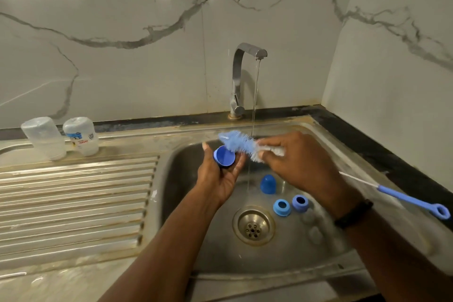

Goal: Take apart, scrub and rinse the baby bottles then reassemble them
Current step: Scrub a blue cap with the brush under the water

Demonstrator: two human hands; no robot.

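Observation:
My left hand holds a blue bottle cap over the sink, its hollow side facing up. My right hand grips a blue-and-white bottle brush near the bristles, whose tip sits just above the cap. The brush's long blue handle sticks out to the right. In the sink basin lie a second blue cap, two blue screw rings and two clear teats. Two clear bottle bodies stand upside down on the drainboard at the back left.
A thin stream of water runs from the steel tap into the sink, passing between my hands. The drain is in the basin's middle. The ribbed drainboard lies to the left, a dark counter edge to the right.

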